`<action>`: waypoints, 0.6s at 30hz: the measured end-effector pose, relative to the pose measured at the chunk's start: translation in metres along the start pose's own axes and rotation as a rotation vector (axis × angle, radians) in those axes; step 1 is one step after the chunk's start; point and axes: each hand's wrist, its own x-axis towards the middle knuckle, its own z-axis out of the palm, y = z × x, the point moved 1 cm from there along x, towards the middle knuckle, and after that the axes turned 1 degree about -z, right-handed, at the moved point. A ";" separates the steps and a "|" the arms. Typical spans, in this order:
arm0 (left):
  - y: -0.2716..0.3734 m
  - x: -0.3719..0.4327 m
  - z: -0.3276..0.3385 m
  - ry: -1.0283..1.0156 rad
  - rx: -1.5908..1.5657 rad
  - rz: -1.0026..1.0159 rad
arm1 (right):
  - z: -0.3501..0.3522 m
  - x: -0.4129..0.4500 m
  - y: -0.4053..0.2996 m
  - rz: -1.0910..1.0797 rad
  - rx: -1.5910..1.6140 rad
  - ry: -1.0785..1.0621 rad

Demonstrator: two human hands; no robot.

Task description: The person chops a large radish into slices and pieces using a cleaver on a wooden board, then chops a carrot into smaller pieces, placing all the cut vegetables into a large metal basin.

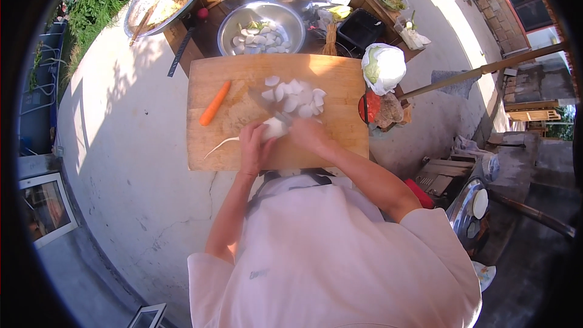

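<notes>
My left hand (255, 142) holds a white radish (274, 129) down on the wooden cutting board (205, 68), with its thin root trailing out to the left. My right hand (309, 135) grips a knife (265, 102), whose handle is hidden and whose blade is blurred over the radish's right end. Thin white slices (298, 96) lie in a loose heap just beyond the blade. A whole carrot (215, 103) rests at the board's left side.
Behind the board stands a steel bowl (291, 23) with white slices. A wrapped cabbage (384, 69) sits at the board's right corner, above a red item (370, 105). A large basin (132, 18) is at back left; a black tray (361, 28) and jars are at back right.
</notes>
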 end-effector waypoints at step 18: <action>-0.032 0.004 -0.006 -0.013 0.100 0.043 | -0.063 -0.061 -0.013 -0.068 -0.129 -0.076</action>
